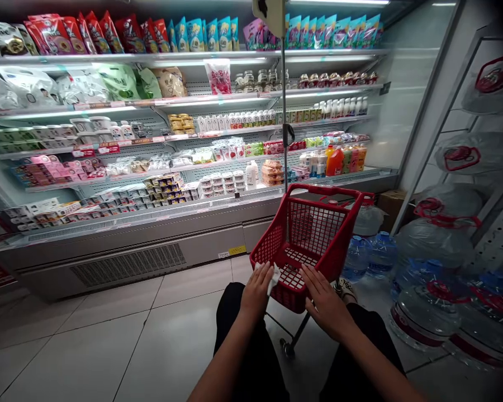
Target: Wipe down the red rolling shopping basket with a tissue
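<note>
A small red plastic shopping cart (343,223) stands in front of me on the tiled floor, its basket bare inside. My left hand (257,290) rests on the near rim of the basket, fingers closed on a white cloth (274,277). My right hand (324,298) lies on the same rim to the right, fingers stretched out flat, holding nothing. My dark trouser legs show below both arms.
An open refrigerated shelf unit (184,128) full of packaged dairy, drinks and snack bags runs along the left and back. Large water bottles (427,290) are stacked on the floor at the right beside a metal rack (482,167). A thin pole (284,111) rises behind the cart.
</note>
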`<state>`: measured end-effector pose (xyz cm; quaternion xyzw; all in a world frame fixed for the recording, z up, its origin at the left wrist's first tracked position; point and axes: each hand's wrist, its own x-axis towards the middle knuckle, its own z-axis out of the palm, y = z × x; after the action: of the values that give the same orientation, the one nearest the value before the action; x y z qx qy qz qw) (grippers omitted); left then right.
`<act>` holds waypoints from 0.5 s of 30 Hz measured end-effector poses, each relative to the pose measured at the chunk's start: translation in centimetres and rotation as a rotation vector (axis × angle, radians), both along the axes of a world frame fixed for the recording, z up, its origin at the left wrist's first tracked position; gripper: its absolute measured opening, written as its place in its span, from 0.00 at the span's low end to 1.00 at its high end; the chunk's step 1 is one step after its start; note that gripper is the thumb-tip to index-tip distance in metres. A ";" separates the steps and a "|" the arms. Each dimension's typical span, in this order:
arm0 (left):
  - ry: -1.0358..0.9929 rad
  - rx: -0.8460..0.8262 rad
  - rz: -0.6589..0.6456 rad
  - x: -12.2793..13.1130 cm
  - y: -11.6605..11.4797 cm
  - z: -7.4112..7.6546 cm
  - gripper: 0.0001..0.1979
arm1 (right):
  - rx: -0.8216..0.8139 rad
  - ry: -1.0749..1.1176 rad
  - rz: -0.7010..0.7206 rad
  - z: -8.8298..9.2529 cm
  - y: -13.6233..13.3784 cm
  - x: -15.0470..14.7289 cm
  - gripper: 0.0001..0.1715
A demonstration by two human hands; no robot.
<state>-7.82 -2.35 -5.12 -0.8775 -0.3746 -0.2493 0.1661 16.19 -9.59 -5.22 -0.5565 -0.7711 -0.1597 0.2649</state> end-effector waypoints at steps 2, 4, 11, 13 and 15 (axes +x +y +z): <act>-0.011 0.015 0.066 0.6 0.0 -0.5 0.35 | 0.035 -0.023 -0.028 -0.5 0.3 -1.0 0.47; -0.009 0.034 0.072 1.8 -0.7 -1.1 0.35 | 0.066 -0.052 -0.021 -0.9 0.4 -2.2 0.50; 0.045 0.010 -0.019 2.1 -0.4 -0.7 0.31 | 0.063 -0.046 -0.039 -0.8 -0.3 -3.9 0.54; 0.035 -0.015 0.010 1.0 0.6 0.2 0.30 | 0.059 -0.032 -0.026 -0.6 -0.5 -3.5 0.54; 0.018 -0.039 0.023 0.4 1.2 0.9 0.27 | 0.061 -0.018 -0.014 -0.4 -0.8 -3.0 0.55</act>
<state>-7.44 -1.20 -4.20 -0.8785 -0.3878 -0.2321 0.1551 13.17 -10.35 -5.61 -0.5523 -0.7642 -0.1902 0.2735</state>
